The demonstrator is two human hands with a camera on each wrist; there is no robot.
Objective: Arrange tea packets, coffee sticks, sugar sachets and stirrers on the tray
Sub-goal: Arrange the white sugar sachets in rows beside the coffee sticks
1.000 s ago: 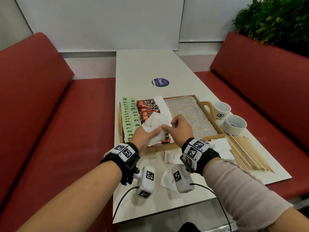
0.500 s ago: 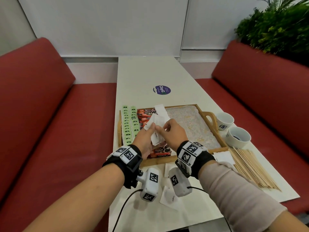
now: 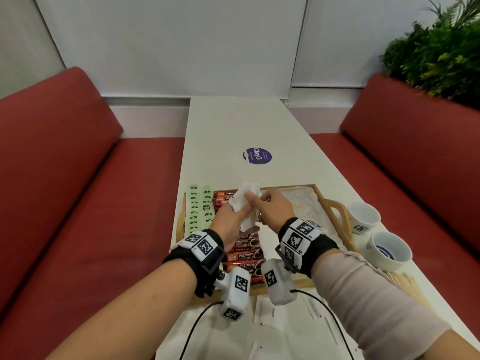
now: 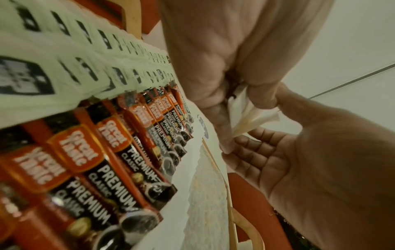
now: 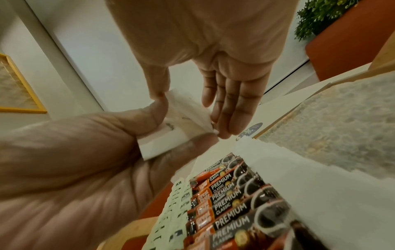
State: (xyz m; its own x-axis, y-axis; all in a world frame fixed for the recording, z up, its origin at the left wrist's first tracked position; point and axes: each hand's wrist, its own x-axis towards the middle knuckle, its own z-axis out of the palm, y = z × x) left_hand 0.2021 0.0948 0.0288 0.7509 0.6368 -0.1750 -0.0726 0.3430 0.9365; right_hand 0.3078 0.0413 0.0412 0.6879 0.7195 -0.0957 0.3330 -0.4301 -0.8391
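Holding, head view: left hand (image 3: 231,219) grips a small bundle of white sugar sachets (image 3: 245,203) above the tray (image 3: 335,211); right hand (image 3: 272,209) pinches the bundle's upper part.
Tray, head view: green tea packets (image 3: 200,209) along the left side, coffee sticks (image 3: 244,253) beside them, right portion bare; stirrers (image 3: 405,284) off the tray on the table.
Left wrist view: thumb and fingers clamped on the sachets' fanned edges; right palm just beside.
Right wrist view: thumb pressing on the paper, other fingers straight, touching the far edge.
Handling, likely: light, thin, limp, prone to fanning or sliding; best pinched flat across the middle, both faces.
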